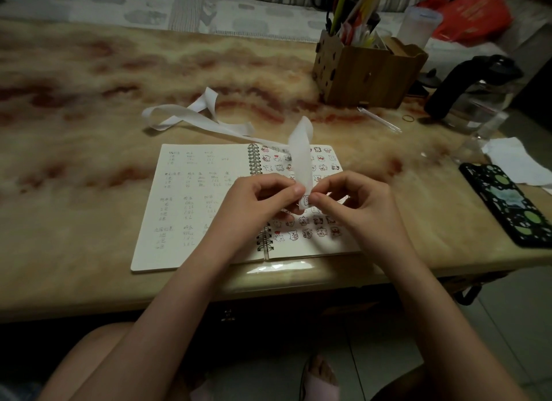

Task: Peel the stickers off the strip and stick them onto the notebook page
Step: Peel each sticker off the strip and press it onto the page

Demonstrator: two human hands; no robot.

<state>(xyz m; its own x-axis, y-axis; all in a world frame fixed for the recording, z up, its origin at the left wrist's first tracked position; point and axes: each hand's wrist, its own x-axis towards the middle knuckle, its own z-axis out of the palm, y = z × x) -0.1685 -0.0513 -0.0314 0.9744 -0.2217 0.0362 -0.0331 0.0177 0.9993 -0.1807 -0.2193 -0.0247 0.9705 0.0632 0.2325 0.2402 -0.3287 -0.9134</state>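
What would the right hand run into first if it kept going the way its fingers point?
The right hand pinches the sticker strip, so beyond that it would meet the left hand, whose fingertips sit just across the strip, though depth is unclear.

My left hand (260,197) and right hand (355,197) are bare. So are my left forearm (185,281) and right forearm (416,281), uncovered all the way back from the grip to the edge of view. The thumbnails (298,188) at the grip are short and pale. Well below the grip, towards me, my left leg (89,365) is bare too. Almost straight under the grip, one foot wears a pale pink open-toed slipper (321,385), a broad band across it and the toes showing past the band.
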